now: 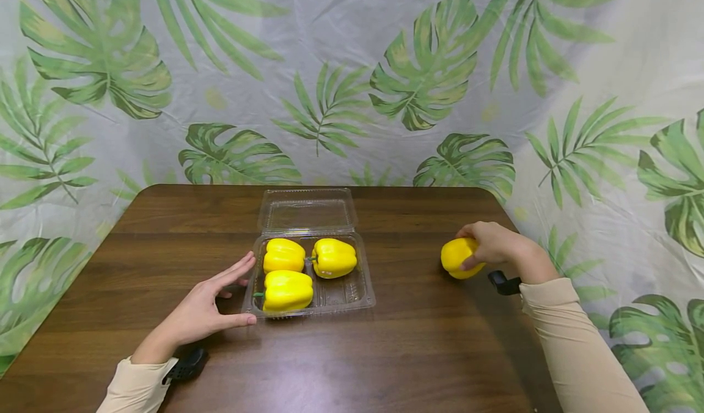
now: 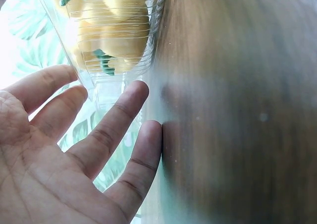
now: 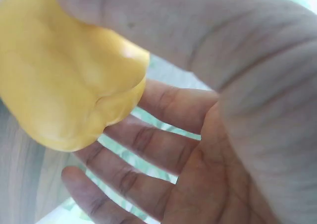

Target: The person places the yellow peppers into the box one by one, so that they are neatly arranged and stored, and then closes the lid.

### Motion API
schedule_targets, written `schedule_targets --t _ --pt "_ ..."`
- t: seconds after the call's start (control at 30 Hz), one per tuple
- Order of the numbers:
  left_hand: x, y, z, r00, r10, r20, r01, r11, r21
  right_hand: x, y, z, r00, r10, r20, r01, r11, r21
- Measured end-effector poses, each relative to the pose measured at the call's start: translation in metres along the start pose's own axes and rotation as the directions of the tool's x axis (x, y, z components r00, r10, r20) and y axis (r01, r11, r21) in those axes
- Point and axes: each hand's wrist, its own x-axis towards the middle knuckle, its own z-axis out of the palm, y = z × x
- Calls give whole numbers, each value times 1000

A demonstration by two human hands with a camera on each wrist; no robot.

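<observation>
In the head view a clear plastic clamshell box [image 1: 343, 294] stands on the table with its lid [image 1: 308, 211] folded back. Inside lie three yellow bell peppers: one at the back left [image 1: 283, 255], one at the back right [image 1: 334, 258] and one at the front left [image 1: 288, 291]. My left hand [image 1: 206, 306] is at the box's left side, fingers spread and fairly straight, fingertips right at its rim. Off to the right, my right hand [image 1: 492, 245] grips another yellow bell pepper [image 1: 458, 258] between thumb and fingers; the right wrist view shows this pepper [image 3: 64, 75] up close.
The brown wooden table [image 1: 407, 352] has its far edge near a leaf-patterned cloth backdrop [image 1: 341, 95]. Each wrist wears a black camera, such as the one under the right wrist [image 1: 504, 283]. The front right quarter of the box shows bare plastic.
</observation>
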Motion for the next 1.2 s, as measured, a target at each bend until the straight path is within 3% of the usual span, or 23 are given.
schedule_targets --t 0.53,1.0,1.2 --pt "0 0 -1 1000 1 2 -1 1000 -5 4 -18 7 989 -123 -86 132 984 120" --pt "0 -1 -1 1000 5 0 -5 1000 -3 8 -42 14 967 -206 -150 235 948 215" --pt "0 1 -1 1000 7 0 -7 1000 -11 13 -51 18 958 -236 -163 276 914 297"
